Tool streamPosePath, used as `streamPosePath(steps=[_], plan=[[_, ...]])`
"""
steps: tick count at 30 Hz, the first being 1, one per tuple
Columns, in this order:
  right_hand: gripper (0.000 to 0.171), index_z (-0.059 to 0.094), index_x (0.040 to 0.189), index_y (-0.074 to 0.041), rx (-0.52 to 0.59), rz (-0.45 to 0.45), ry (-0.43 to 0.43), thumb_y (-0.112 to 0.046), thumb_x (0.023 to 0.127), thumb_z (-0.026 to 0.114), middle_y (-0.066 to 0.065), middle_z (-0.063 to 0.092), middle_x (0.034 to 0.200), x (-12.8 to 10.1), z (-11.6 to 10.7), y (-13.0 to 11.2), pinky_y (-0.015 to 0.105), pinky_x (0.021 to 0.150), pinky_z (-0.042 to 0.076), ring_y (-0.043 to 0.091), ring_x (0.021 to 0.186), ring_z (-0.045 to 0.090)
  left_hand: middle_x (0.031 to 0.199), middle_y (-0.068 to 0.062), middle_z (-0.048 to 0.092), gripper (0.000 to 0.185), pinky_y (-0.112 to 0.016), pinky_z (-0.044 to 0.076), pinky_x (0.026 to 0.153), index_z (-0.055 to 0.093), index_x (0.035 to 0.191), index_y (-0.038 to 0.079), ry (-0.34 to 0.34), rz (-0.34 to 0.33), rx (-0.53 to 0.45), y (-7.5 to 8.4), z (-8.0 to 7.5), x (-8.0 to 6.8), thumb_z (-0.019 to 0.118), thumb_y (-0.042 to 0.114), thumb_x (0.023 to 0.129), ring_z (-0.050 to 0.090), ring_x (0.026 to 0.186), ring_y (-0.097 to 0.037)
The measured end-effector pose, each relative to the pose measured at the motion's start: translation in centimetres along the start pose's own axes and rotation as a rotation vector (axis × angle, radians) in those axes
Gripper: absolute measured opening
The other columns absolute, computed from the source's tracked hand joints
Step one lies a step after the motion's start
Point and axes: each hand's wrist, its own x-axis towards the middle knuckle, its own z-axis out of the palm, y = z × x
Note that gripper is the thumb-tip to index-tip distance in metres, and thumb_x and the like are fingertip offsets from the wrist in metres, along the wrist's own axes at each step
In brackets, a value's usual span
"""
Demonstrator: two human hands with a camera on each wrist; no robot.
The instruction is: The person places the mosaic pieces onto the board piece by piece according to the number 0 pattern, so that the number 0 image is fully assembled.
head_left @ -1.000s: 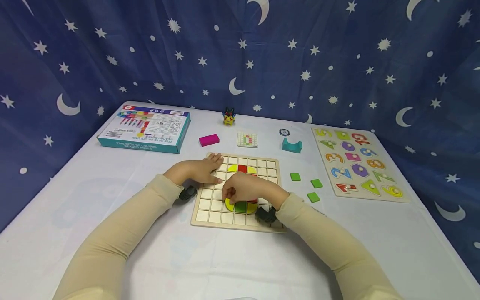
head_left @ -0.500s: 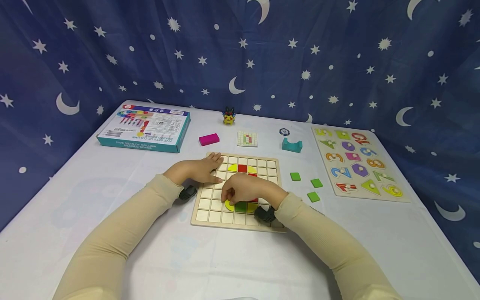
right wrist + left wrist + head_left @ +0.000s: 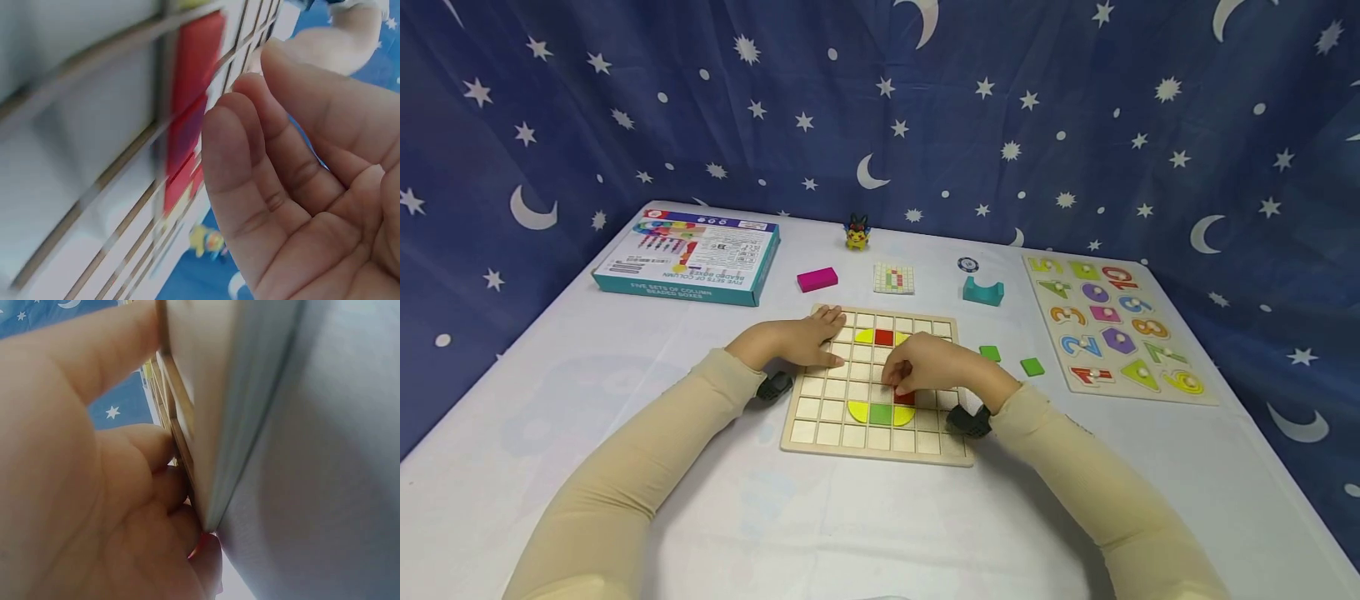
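Hands both on the wooden grid board point(image 3: 820, 421), near the middle of the white surface point(image 3: 700, 500). Left hand point(image 3: 793, 342) laid flat, fingers straight, across the board's far left corner, pressing it down; seen from the left wrist, palm tight against the board's edge. Right hand point(image 3: 932, 367) over the right half of the grid, fingers loosely bent, fingertips point(image 3: 219, 134) at the red tile point(image 3: 905, 399), which sits in a cell just above the row of yellow pieces point(image 3: 858, 410) and the green tile point(image 3: 881, 413). Nothing plainly pinched; thumb hidden, so only touching as far as can be told. Another red square point(image 3: 883, 337) between yellow pieces near the far edge of the board.

Probably best done like this: press straight down on the middle of the red tile, not on one edge, to avoid tipping it against the cell walls. Hold the board firm with the flat left palm against sliding on the smooth cloth. Lift the wrist clear of the yellow and green row below, easily nudged out of its cells.

Off to the right, two loose green squares point(image 3: 1032, 366), close beside the board, and a number puzzle point(image 3: 1112, 329) further out.
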Motion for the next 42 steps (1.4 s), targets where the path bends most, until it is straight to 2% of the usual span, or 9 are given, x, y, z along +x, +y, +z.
streamPosePath(steps=[7,12,17,22,26,31,36,42], plan=[[0.014,0.069,0.091,-0.008,0.027,0.035,0.068,-0.005,0.077,0.072,-0.003,0.064,0.082,-3.0,-0.5,3.0,0.023,0.072,0.048,0.010,0.075,0.054,0.153,-0.020,-0.007,0.079,-0.049,0.000,0.114,0.004,0.145,-0.004,-0.002,0.019,0.012,0.3,-0.1,-0.2,0.048,0.037,0.094,-0.012,0.139,-0.037],[0.015,0.069,0.091,-0.008,0.045,0.109,0.092,-0.004,0.077,0.072,-0.001,0.066,0.086,-5.2,-0.6,5.2,0.028,0.075,0.050,0.011,0.078,0.056,0.153,-0.020,-0.007,0.079,-0.050,0.001,0.114,0.004,0.145,-0.004,-0.006,0.019,0.010,0.1,-0.1,-0.1,0.049,0.037,0.094,-0.013,0.139,-0.037],[0.016,0.070,0.092,-0.007,0.008,0.176,0.133,-0.003,0.076,0.072,0.002,0.066,0.089,-7.8,-0.9,7.7,0.033,0.076,0.051,0.015,0.083,0.056,0.153,-0.020,-0.007,0.080,-0.050,0.001,0.113,0.004,0.146,-0.004,-0.005,0.021,0.016,-0.1,0.0,0.0,0.048,0.038,0.094,-0.013,0.139,-0.037],[0.016,0.070,0.091,-0.008,0.027,0.287,0.155,-0.002,0.076,0.072,0.002,0.065,0.088,-10.0,-1.0,9.5,0.033,0.074,0.051,0.017,0.082,0.055,0.153,-0.019,-0.007,0.079,-0.050,0.001,0.113,0.004,0.146,-0.003,-0.006,0.014,0.004,0.0,-0.1,-0.3,0.049,0.037,0.094,-0.013,0.140,-0.036],[0.019,0.071,0.091,-0.009,0.041,0.339,0.166,-0.001,0.073,0.073,0.002,0.065,0.090,-11.1,-0.8,10.6,0.032,0.073,0.050,0.017,0.081,0.054,0.153,-0.020,-0.007,0.079,-0.050,0.001,0.113,0.005,0.146,-0.004,-0.005,0.020,0.002,0.1,0.0,-0.4,0.049,0.038,0.094,-0.013,0.139,-0.037],[0.022,0.069,0.092,-0.008,0.065,0.347,0.204,0.000,0.072,0.073,0.004,0.063,0.092,-11.7,-0.3,11.2,0.034,0.075,0.051,0.018,0.082,0.053,0.153,-0.020,-0.008,0.079,-0.050,0.001,0.113,0.005,0.146,-0.004,-0.001,0.024,-0.001,0.1,-0.1,-0.4,0.048,0.037,0.094,-0.013,0.139,-0.037],[0.023,0.068,0.094,-0.005,0.095,0.315,0.212,0.000,0.073,0.074,0.005,0.065,0.091,-11.3,-0.1,11.0,0.039,0.080,0.051,0.018,0.084,0.055,0.153,-0.019,-0.008,0.079,-0.050,0.000,0.113,0.005,0.146,-0.003,0.000,0.020,-0.007,0.0,0.0,-0.2,0.048,0.038,0.094,-0.013,0.140,-0.037],[0.019,0.067,0.088,-0.005,0.101,0.319,0.224,0.000,0.071,0.075,0.003,0.062,0.082,-10.2,0.2,10.1,0.030,0.072,0.048,0.017,0.077,0.052,0.153,-0.019,-0.007,0.079,-0.050,0.000,0.113,0.006,0.146,-0.003,0.001,0.022,-0.008,-0.1,0.0,-0.1,0.048,0.038,0.094,-0.013,0.140,-0.036]])
